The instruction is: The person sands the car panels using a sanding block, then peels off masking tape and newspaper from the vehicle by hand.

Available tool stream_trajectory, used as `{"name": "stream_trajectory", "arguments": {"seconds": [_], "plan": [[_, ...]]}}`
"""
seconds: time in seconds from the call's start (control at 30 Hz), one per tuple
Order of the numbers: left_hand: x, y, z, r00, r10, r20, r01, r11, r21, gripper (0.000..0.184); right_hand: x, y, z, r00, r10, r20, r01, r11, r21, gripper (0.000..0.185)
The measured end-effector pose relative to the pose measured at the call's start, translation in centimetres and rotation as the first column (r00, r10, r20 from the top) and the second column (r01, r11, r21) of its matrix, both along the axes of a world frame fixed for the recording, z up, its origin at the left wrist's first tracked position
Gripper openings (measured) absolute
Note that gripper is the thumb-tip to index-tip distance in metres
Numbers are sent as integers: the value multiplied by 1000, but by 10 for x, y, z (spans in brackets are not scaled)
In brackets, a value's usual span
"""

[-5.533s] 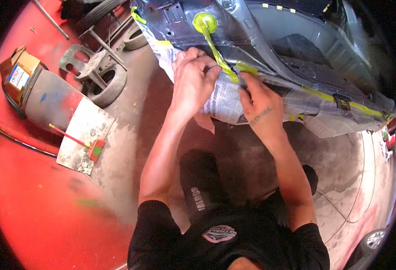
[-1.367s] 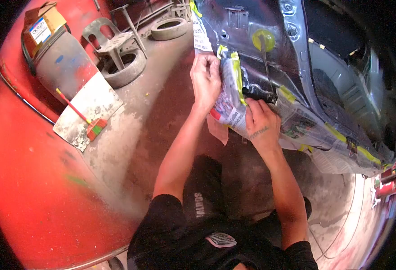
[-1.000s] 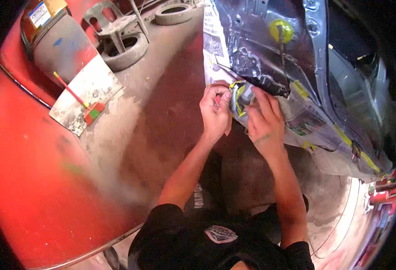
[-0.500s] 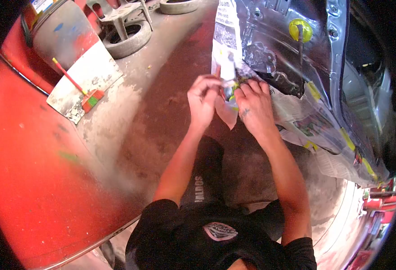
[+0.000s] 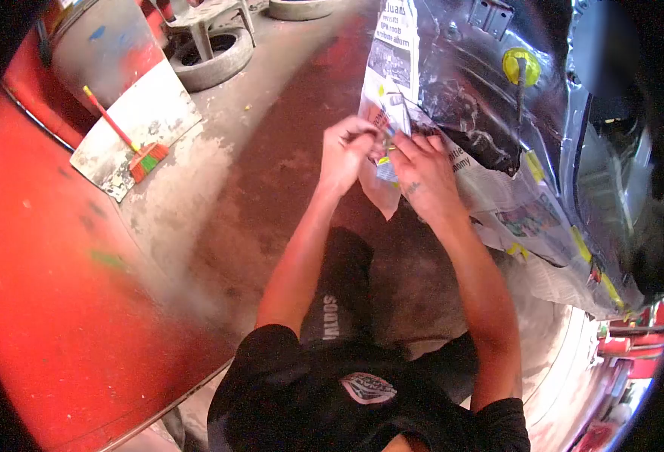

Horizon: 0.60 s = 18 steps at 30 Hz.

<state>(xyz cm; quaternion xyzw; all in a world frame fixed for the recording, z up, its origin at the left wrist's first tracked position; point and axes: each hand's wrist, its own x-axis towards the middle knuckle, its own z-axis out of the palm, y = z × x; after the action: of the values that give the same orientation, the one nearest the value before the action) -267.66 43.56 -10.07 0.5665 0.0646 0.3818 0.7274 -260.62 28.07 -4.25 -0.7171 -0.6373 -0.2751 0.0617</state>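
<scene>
My left hand (image 5: pixel 349 154) is closed in a pinch at the lower edge of the newspaper sheet (image 5: pixel 389 64), which hangs along the edge of the dark metal car body (image 5: pixel 468 64). Close beside it, my right hand (image 5: pixel 425 169) has its fingers curled on a crumpled piece of paper with yellow tape between the two hands. More newspaper (image 5: pixel 528 215) covers the lower edge of the body, with yellow tape strips (image 5: pixel 581 243) along it. A round yellow taped patch (image 5: pixel 521 67) sits on the metal panel.
A red painted panel (image 5: pixel 83 301) fills the left side. Behind it stand a grey drum (image 5: pixel 106 45), a pale board (image 5: pixel 170 98), a small broom (image 5: pixel 148 160), a tyre (image 5: pixel 215 64) and a plastic chair (image 5: pixel 204 16). Red items (image 5: pixel 618 345) are at the lower right.
The yellow-taped newspaper piece has come off the panel and is crumpled between my hands. The dark metal beneath shows. The view has shifted, putting the car body farther right.
</scene>
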Motion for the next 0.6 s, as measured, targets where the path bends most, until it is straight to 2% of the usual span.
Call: {"name": "stream_trajectory", "arguments": {"seconds": [0.03, 0.07, 0.17, 0.23, 0.27, 0.37, 0.53, 0.6], "plan": [[3, 6, 2, 999, -2, 50, 7, 995, -104, 13, 0, -1, -3, 1000, -6, -14, 6, 1000, 0, 18], [12, 20, -5, 991, 128, 39, -130, 991, 34, 17, 0, -1, -6, 1000, -14, -28, 14, 1000, 2, 18], [47, 31, 13, 950, 287, -121, -258, 943, 211, 28, 1, 2, -21, 999, 39, 26, -39, 999, -7, 17], [60, 28, 28, 939, 333, -92, -297, 914, 275, 38, -5, 3, -25, 1000, 12, 9, -12, 998, -59, 21], [65, 30, 31, 925, 337, -176, -274, 912, 307, 37, -8, 3, -24, 1000, -5, 1, 5, 996, -84, 23], [72, 38, 30, 901, 356, -247, -244, 889, 388, 27, -12, 2, -20, 999, -39, -14, 36, 990, -133, 23], [95, 56, -9, 965, 214, -152, -178, 959, 221, 16, -11, 5, -23, 999, -36, -1, 35, 993, -116, 22], [90, 55, 0, 975, 151, -165, -132, 984, 119, 15, -11, 7, -24, 1000, -16, -9, 15, 996, -89, 21]]}}
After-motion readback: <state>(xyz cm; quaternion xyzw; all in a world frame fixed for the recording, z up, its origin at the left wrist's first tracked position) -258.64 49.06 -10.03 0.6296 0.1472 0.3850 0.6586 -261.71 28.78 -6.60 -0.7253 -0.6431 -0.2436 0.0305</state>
